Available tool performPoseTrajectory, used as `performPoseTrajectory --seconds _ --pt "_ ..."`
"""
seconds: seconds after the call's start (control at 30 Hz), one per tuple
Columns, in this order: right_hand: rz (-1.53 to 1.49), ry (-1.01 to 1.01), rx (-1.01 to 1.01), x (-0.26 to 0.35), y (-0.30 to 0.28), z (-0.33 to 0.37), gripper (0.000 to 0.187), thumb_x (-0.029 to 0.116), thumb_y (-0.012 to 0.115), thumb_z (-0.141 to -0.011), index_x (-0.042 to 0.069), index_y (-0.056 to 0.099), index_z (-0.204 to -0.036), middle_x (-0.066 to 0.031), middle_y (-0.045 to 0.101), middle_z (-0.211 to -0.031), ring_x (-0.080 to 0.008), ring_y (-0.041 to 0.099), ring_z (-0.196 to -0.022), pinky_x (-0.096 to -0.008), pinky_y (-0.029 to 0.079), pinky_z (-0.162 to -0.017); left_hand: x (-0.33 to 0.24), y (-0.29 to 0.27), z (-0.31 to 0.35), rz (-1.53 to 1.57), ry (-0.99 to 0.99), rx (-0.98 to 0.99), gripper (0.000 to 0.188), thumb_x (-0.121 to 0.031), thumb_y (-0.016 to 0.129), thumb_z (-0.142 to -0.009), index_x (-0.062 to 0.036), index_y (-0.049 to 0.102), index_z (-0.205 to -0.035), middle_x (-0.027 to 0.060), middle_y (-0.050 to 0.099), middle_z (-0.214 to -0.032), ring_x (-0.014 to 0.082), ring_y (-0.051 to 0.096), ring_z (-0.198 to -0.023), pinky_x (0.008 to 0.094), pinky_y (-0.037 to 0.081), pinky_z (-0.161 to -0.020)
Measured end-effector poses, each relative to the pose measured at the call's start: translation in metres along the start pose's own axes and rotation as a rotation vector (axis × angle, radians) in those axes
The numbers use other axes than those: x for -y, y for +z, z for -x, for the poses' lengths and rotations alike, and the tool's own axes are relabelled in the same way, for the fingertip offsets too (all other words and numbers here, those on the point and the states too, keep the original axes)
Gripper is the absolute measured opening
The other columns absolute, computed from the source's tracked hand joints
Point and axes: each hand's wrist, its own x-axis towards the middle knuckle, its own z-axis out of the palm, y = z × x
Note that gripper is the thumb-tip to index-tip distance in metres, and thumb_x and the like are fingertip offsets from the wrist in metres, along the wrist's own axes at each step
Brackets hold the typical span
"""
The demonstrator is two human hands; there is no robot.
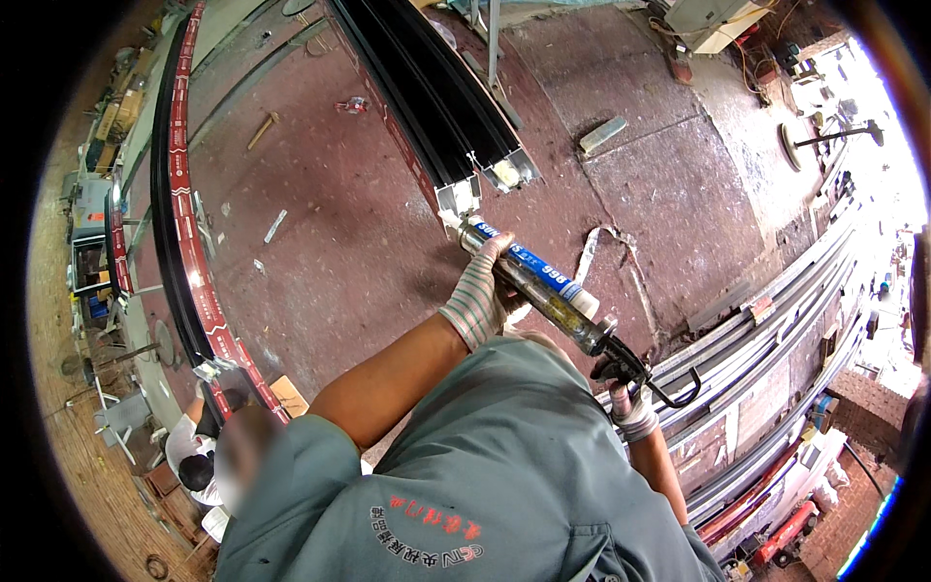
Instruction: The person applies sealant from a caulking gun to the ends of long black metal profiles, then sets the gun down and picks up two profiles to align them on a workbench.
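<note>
While the gun (565, 319), one, metal-barrelled, lies aslant before the chest, its front end points to the upper left and sits just beside the cut ends of the profiles (427, 82); contact there cannot be told. Tube (535, 264), one, blue and white: along the barrel; whether seated inside cannot be told. Left hand (477, 299), in a striped glove: wrapped around tube and barrel near the front. Right hand (632, 407), also gloved: closed about the black rear grip, fingers partly hidden. Rod (690, 390), black, hooked: projecting behind the gun. Profiles: long, black, running to the upper edge. Floor (339, 281), red-brown, scuffed. Upon it: block (603, 134), grey, oblong; strip (588, 254), pale, bent; tool (262, 130), wooden-handled. Far left: frame (161, 204), long, black, beside red tape (180, 126). Right: bars (766, 306), many, grey, lying side by side. Lower left: co-worker (189, 451), one, partly seen, near the frame's lower end.
</note>
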Motion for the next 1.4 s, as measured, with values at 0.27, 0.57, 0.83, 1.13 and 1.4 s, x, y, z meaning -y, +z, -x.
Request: performPoseTrajectory --seconds 0.27,0.57,0.83,1.13,1.4 --pt "-0.007 0.021 -0.011 -0.007 -0.001 0.007 0.070 0.070 0.066 -0.080 0.000 0.062 -0.083 -0.0049 0.061 -0.075 -0.0144 0.057 -0.069 -0.0300 0.047 -0.063 0.013 -0.010 -0.011 0.053 -0.007 0.009 0.051 -0.049 0.069 -0.086 -0.0141 0.051 -0.119 0.0027 0.056 -0.102 0.0166 0.061 -0.088 0.0354 0.059 -0.073" --pt "-0.003 0.072 0.022 -0.009 -0.010 0.013 0.070 0.070 0.067 -0.079 0.000 0.060 -0.082 -0.0036 0.060 -0.073 -0.0128 0.056 -0.068 -0.0284 0.046 -0.063 0.033 -0.026 -0.024 0.138 -0.024 0.023 0.050 -0.041 0.070 -0.087 -0.0146 0.048 -0.124 0.0042 0.054 -0.108 0.0198 0.058 -0.097 0.0415 0.057 -0.083" --pt "0.070 0.067 0.025 -0.002 -0.013 0.013 0.071 0.071 0.068 -0.077 0.000 0.061 -0.082 -0.0047 0.061 -0.074 -0.0131 0.057 -0.069 -0.0285 0.046 -0.063 0.042 -0.028 -0.022 0.177 -0.011 0.022 0.049 -0.040 0.072 -0.087 -0.0160 0.049 -0.122 0.0031 0.055 -0.107 0.0200 0.058 -0.098 0.0416 0.056 -0.084" --pt "0.007 0.023 0.022 -0.006 -0.011 0.006 0.069 0.068 0.068 -0.078 0.000 0.063 -0.082 -0.0039 0.059 -0.071 -0.0139 0.056 -0.066 -0.0290 0.046 -0.061 0.025 -0.021 -0.019 0.135 -0.005 0.042 0.046 -0.042 0.073 -0.085 -0.0172 0.051 -0.116 0.0019 0.054 -0.103 0.0181 0.059 -0.092 0.0389 0.056 -0.079" --pt "0.031 0.004 0.025 0.000 -0.010 -0.001 0.068 0.068 0.068 -0.079 0.000 0.063 -0.083 -0.0059 0.061 -0.075 -0.0164 0.060 -0.069 -0.0306 0.048 -0.063 0.021 -0.016 -0.017 0.110 0.008 0.041 0.049 -0.047 0.073 -0.084 -0.0174 0.051 -0.115 0.0024 0.054 -0.102 0.0179 0.059 -0.092 0.0372 0.056 -0.080"
